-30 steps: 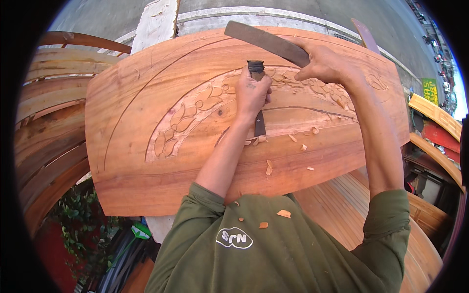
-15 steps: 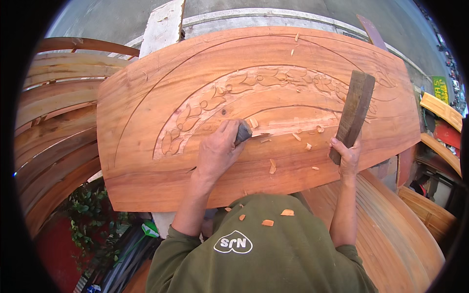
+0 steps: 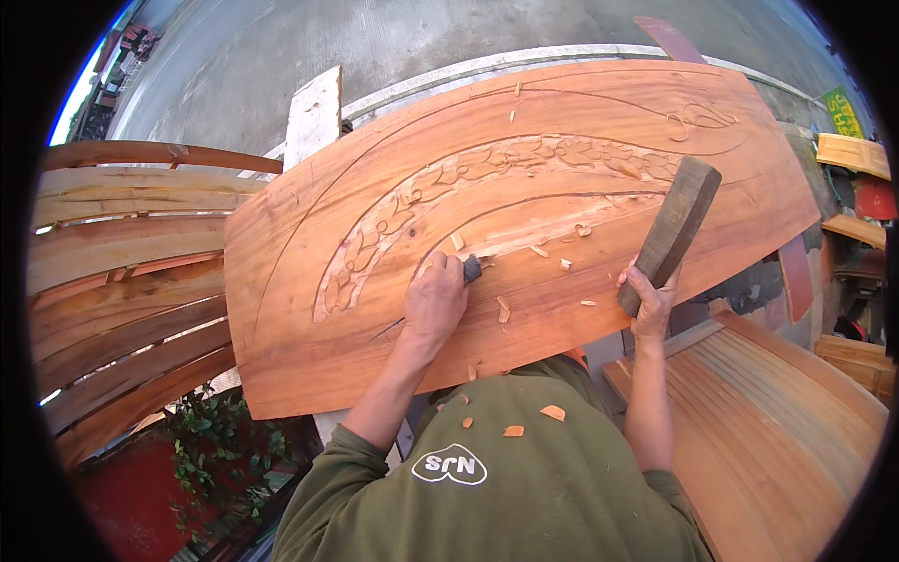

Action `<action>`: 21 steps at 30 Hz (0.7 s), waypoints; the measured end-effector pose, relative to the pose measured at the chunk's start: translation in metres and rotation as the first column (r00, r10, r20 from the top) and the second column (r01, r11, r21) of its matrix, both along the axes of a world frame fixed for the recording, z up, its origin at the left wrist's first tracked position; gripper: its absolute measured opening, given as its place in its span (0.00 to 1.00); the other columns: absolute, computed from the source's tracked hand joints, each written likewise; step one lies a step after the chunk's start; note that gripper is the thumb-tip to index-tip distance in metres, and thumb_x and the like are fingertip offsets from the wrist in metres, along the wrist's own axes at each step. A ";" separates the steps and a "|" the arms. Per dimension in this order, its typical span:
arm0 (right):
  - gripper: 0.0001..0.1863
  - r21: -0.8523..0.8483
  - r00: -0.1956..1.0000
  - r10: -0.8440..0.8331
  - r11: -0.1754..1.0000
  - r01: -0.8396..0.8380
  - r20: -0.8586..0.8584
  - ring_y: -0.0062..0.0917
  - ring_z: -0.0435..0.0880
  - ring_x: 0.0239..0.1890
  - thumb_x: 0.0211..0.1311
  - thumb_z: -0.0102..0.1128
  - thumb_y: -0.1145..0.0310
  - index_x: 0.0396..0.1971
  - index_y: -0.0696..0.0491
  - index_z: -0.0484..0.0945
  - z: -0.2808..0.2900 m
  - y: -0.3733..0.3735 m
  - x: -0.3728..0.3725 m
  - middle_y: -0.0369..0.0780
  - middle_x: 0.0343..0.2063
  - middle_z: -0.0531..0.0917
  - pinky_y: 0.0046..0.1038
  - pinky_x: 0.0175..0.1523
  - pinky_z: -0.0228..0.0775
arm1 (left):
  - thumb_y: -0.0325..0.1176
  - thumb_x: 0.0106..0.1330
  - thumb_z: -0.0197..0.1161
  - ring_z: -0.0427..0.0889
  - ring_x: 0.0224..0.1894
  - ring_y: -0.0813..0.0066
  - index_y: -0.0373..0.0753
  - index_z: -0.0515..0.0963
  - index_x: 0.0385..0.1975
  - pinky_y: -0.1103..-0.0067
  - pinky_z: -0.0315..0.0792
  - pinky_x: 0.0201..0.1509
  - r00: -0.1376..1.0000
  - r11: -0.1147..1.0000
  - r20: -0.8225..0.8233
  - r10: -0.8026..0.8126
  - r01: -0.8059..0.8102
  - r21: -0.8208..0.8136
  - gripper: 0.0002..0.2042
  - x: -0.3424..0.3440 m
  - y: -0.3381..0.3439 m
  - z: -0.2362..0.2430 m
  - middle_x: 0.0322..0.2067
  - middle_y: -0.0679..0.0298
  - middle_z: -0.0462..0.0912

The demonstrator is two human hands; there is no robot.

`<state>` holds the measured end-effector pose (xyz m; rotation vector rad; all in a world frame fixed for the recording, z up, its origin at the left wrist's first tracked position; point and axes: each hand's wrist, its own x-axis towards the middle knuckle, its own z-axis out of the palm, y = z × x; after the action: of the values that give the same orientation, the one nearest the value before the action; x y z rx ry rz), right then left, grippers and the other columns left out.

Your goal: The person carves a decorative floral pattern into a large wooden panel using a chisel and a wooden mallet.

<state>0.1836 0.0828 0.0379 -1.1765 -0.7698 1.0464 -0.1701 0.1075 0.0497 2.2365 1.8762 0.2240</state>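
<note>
My left hand (image 3: 434, 304) is closed around a chisel with a dark wrapped handle (image 3: 471, 270), tilted low over the lower middle of a reddish wooden panel (image 3: 571, 307); much of the tool is hidden by the hand. The panel bears a carved arched band of leaves (image 3: 440, 185), incised curved lines and a pale cut strip. My right hand (image 3: 650, 302) grips the lower end of a dark, squared wooden bar (image 3: 672, 225), which slants up to the right above the panel's right part. Curled shavings (image 3: 504, 309) are scattered on the wood, with several more on my shirt.
Slatted planks (image 3: 122, 239) stand at the left, above leafy plants (image 3: 201, 459). A white board (image 3: 312, 117) juts out behind the panel, with pavement (image 3: 412, 42) beyond. A grooved wooden piece (image 3: 749, 431) lies lower right; yellow wooden pieces (image 3: 850, 155) are stacked at the right.
The bar has swung down from high and nearly level to a steep slant in my lowered right hand. My left hand has moved down-left, laying the upright chisel over. The view has shifted.
</note>
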 end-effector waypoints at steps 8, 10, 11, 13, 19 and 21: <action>0.31 -0.018 0.999 -0.018 1.000 0.017 -0.042 0.22 0.85 0.33 0.65 0.79 0.73 0.62 0.54 0.70 0.004 -0.002 -0.001 0.36 0.34 0.83 0.29 0.41 0.83 | 0.34 0.59 0.79 0.89 0.37 0.50 0.38 0.81 0.43 0.60 0.84 0.38 0.996 0.996 -0.035 -0.086 0.086 0.011 0.17 -0.004 0.011 0.005 0.42 0.55 0.85; 0.33 -0.012 0.999 -0.013 1.000 0.012 -0.051 0.22 0.86 0.33 0.64 0.79 0.72 0.64 0.54 0.69 0.001 -0.003 0.002 0.36 0.34 0.83 0.29 0.41 0.83 | 0.33 0.58 0.79 0.89 0.37 0.50 0.39 0.82 0.46 0.59 0.84 0.39 0.992 0.991 0.017 -0.125 0.124 0.044 0.18 0.013 -0.001 0.014 0.43 0.56 0.86; 0.34 -0.010 0.999 -0.015 1.000 0.014 -0.053 0.22 0.86 0.33 0.64 0.80 0.72 0.65 0.54 0.69 0.000 -0.004 0.005 0.36 0.34 0.83 0.29 0.41 0.83 | 0.32 0.58 0.78 0.90 0.37 0.50 0.39 0.82 0.48 0.59 0.84 0.39 0.986 0.988 0.067 -0.151 0.148 0.049 0.19 0.031 -0.008 0.031 0.44 0.57 0.86; 0.37 -0.024 0.998 -0.013 1.000 0.011 -0.062 0.22 0.85 0.32 0.64 0.80 0.72 0.68 0.54 0.67 0.004 -0.006 0.004 0.36 0.34 0.83 0.30 0.42 0.83 | 0.33 0.58 0.78 0.89 0.40 0.51 0.39 0.82 0.46 0.59 0.84 0.41 0.981 0.986 0.116 -0.153 0.145 0.078 0.18 0.045 -0.011 0.043 0.44 0.57 0.86; 0.40 -0.032 0.993 -0.005 0.999 0.001 -0.116 0.22 0.85 0.31 0.62 0.80 0.72 0.70 0.54 0.66 0.018 -0.001 0.002 0.36 0.33 0.82 0.29 0.39 0.83 | 0.28 0.58 0.77 0.88 0.45 0.47 0.35 0.81 0.40 0.57 0.83 0.47 1.000 1.000 0.031 0.006 -0.005 -0.007 0.14 0.027 0.021 0.003 0.42 0.52 0.84; 0.37 -0.025 0.996 -0.008 1.000 0.006 -0.089 0.22 0.86 0.32 0.62 0.81 0.69 0.67 0.54 0.68 0.019 -0.001 0.003 0.36 0.33 0.83 0.30 0.40 0.84 | 0.27 0.57 0.77 0.88 0.45 0.47 0.35 0.81 0.39 0.57 0.82 0.48 0.999 0.997 0.042 0.006 -0.009 0.071 0.13 0.025 0.017 -0.003 0.42 0.51 0.84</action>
<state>0.1870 0.0813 0.0568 -1.1447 -0.6840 1.0981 -0.1456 0.1247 0.0465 2.2526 1.8833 0.3408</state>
